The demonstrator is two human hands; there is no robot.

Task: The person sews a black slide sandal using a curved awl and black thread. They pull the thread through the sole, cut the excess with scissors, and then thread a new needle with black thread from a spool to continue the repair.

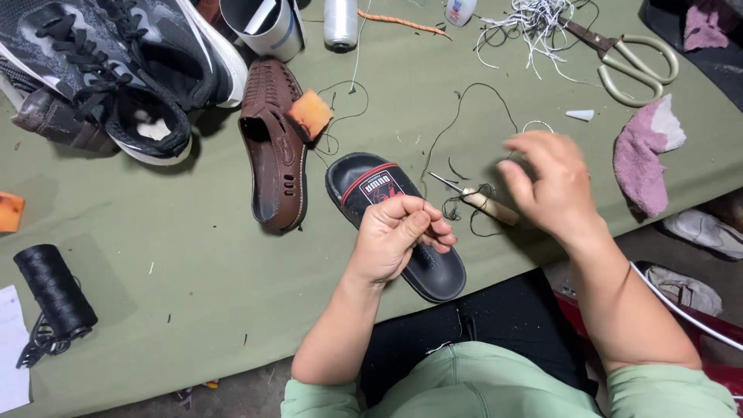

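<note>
My left hand (398, 236) is curled tight, fingertips pinched together over the black slide sandal (395, 224); whether a thread sits in that pinch I cannot tell. The sandal lies just inside the near edge of the olive-green cloth-covered table (209, 271), its long axis running from far-left to near-right, with the heel end closest to me and the red-striped strap toward the far end. My right hand (549, 182) is blurred, fingers loosely bent and clasping nothing I can see, above the wooden-handled awl (480, 203), whose metal tip points left toward the sandal. Black thread (464, 116) loops from there farther away. To the left there is open cloth between the sandal and a black thread spool (54, 290). Farther off lie a brown woven shoe (272, 147) with an orange sponge (309, 114), black sneakers (116, 62), a pink rag (646, 155) and scissors (631, 58).
</note>
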